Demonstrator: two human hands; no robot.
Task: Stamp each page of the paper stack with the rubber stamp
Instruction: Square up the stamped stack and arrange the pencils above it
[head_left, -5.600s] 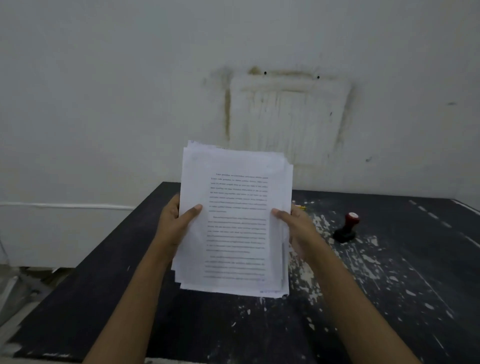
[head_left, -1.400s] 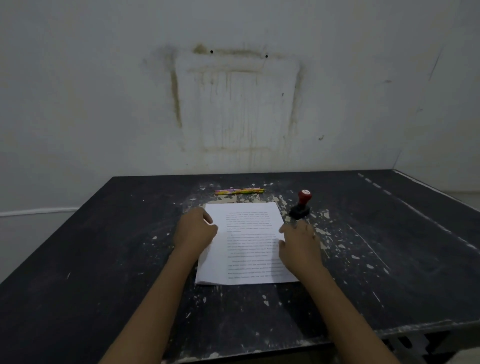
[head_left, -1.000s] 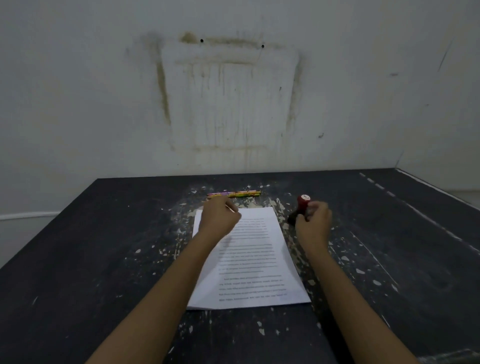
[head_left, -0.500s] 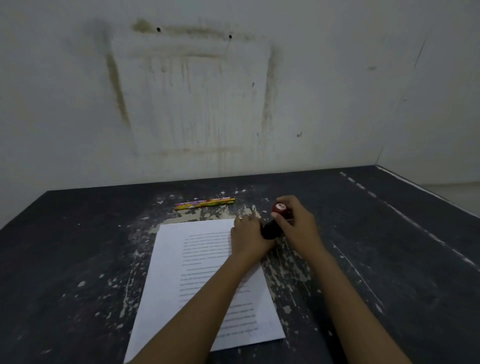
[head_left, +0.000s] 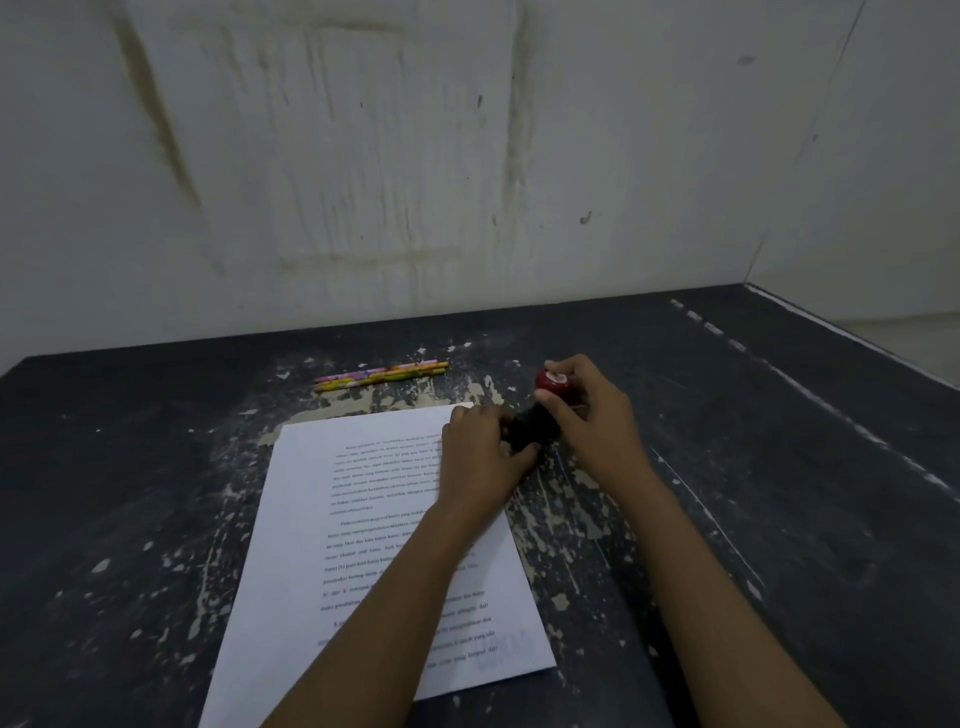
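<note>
A white paper stack (head_left: 332, 525) with printed text lies flat on the black table (head_left: 779, 493), its top page facing up. At its upper right corner stands the rubber stamp (head_left: 540, 415), black in the body with a red knob on top. My right hand (head_left: 592, 421) grips the red knob from the right. My left hand (head_left: 483, 457) reaches across the page and holds the stamp's black base. A faint mark shows at the page's lower right corner.
Two colourful pencils (head_left: 382, 375) lie side by side on the table beyond the paper, near the stained white wall (head_left: 467, 156). The tabletop is worn with pale chipped patches. Its right edge (head_left: 857, 343) runs diagonally at far right.
The stack went from held upright to lying flat on the table. My right hand then took the stamp's knob and my left hand crossed the page to its base. The view moved closer.
</note>
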